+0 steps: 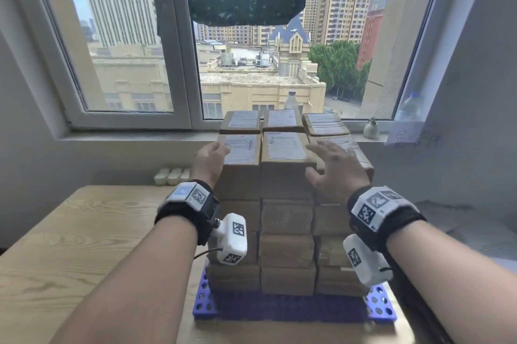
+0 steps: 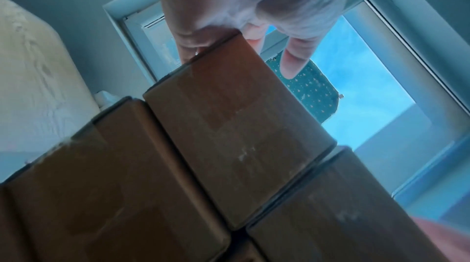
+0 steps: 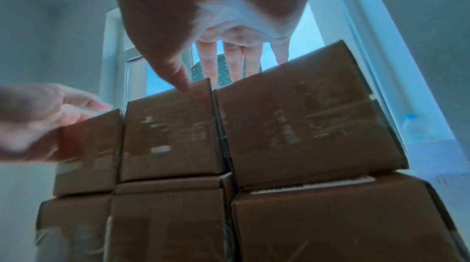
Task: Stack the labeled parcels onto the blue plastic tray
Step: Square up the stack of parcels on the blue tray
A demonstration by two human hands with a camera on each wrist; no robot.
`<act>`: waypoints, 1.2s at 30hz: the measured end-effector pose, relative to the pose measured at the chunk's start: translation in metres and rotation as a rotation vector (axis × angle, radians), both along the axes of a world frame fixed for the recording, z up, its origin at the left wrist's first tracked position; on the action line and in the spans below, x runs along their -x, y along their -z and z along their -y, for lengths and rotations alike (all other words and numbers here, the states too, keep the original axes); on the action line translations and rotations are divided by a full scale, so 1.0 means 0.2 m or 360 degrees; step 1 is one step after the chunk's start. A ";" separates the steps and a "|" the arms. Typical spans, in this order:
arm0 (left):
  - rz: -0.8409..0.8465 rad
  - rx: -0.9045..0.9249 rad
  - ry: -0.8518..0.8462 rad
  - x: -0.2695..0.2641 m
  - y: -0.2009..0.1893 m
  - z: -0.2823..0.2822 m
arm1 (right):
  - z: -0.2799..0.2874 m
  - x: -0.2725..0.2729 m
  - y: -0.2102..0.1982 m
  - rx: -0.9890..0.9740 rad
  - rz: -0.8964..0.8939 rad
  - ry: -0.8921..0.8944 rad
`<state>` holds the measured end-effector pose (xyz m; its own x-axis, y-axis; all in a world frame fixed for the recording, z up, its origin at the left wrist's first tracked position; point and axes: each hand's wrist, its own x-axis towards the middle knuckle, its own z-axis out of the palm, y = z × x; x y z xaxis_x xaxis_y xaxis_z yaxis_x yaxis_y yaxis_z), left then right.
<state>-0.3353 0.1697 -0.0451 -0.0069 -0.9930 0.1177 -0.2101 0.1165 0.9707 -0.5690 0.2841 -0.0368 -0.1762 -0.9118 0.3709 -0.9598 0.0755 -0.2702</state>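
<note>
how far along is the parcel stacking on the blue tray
Nearly done, it seems. Done: the blue plastic tray carries a tall stack of labeled parcels, three columns wide. In hand: the left hand touches the top left parcel, and the right hand spreads open over the top right one, apparently squaring the top layer. Left: no loose parcels show on the table.

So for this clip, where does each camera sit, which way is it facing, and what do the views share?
Head: worn on the head, looks forward and down at the stacked parcels on the blue tray before a window; shows both forearms, left hand and right hand.
Left wrist: under the left wrist, looks up along the left hand past the carton sides to the window.
Right wrist: under the right wrist, looks up along the right hand; the left hand shows at its left edge.
Shared: all three show the top parcels and window.
</note>
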 end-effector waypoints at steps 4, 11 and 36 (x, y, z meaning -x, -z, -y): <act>0.0662 0.0465 -0.0049 0.02 -0.04 -0.07 | 0.00 -0.08 0.00 -0.0060 -0.0287 -0.0147; 0.1466 0.0736 0.0624 0.19 -0.09 -0.13 | 0.02 -0.12 -0.03 -0.0138 -0.0341 -0.0155; 0.1092 0.0981 0.0442 0.22 -0.01 -0.21 | -0.11 -0.03 0.03 0.0252 -0.0040 -0.0161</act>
<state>-0.3792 0.2121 -0.0437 -0.4936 -0.7108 0.5010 -0.5974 0.6958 0.3986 -0.5621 0.3063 -0.0419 -0.0753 -0.8541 0.5146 -0.9669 -0.0635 -0.2470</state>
